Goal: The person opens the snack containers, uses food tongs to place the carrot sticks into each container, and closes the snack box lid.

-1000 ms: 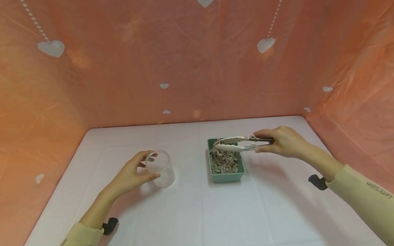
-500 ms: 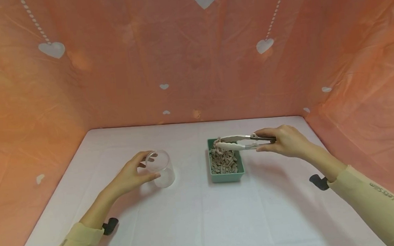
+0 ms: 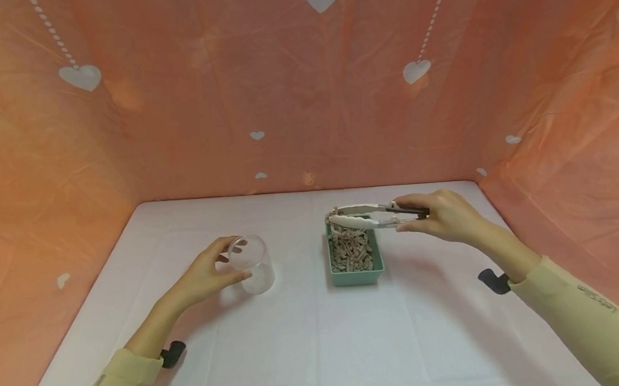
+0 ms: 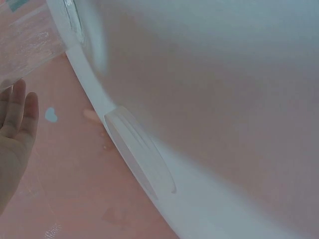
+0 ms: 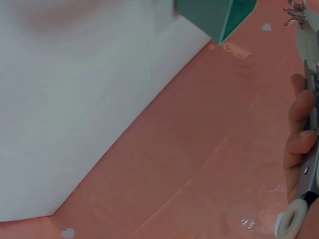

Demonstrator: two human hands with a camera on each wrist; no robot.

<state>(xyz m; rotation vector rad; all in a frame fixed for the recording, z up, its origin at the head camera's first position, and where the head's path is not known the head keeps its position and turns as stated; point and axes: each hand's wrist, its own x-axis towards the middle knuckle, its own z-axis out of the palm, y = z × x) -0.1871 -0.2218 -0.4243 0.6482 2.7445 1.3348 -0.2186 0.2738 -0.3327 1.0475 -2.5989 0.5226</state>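
Observation:
My left hand (image 3: pixel 207 274) holds a clear, wide-mouthed plastic cup (image 3: pixel 258 276) upright on the table, thumb on the near side and fingers around the far side. Nothing shows inside the cup. In the left wrist view only the fingers (image 4: pixel 17 112) and part of the cup (image 4: pixel 30 50) appear. My right hand (image 3: pixel 445 215) grips metal tongs (image 3: pixel 361 219) with white tips. Between those tips are some brownish-grey shreds (image 5: pixel 297 14), over the far end of a green rectangular box (image 3: pixel 357 279). More shreds (image 3: pixel 351 250) fill the box.
White cloth covers the table (image 3: pixel 310 344). An orange curtain with white hearts (image 3: pixel 279 86) encloses the back and sides. A translucent curved piece (image 4: pixel 139 152) lies near the table edge in the left wrist view; I cannot tell what it is.
The tongs have risen and shifted slightly left and away from me, with shreds at their tips lifting from the pile. The left hand and the cup stay where they were.

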